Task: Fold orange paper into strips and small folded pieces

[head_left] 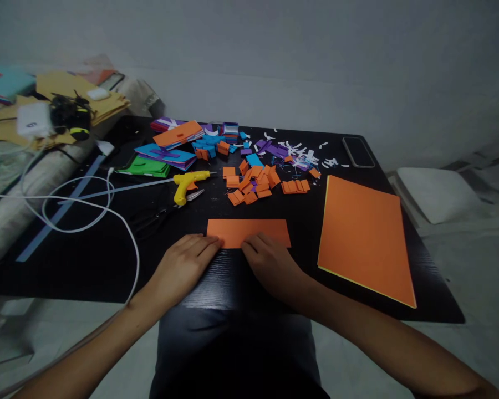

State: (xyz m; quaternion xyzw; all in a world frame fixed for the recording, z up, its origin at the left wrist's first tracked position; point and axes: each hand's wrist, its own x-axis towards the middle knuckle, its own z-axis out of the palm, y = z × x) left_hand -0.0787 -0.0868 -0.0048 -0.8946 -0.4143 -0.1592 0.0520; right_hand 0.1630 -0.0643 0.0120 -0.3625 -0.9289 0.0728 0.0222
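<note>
An orange paper strip [233, 233] lies flat near the front edge of the black table. My left hand [188, 259] rests palm down, with its fingertips on the strip's lower left corner. On the right part of the strip lies my right hand [268, 260], its fingers bent a little and pressing the lower edge. Neither hand is wrapped round anything. Beyond the strip is a pile of small folded orange pieces [253, 180]. A yellow glue gun [185, 184] lies to the left of that pile, above dark-handled scissors [153, 218].
Orange sheets [363, 241] are stacked at the right of the table [216, 277]. A phone [358, 152] lies at the back right. Folded coloured papers [178, 134] and white scraps [297, 152] are at the back. A white cable [136, 249] loops across the left.
</note>
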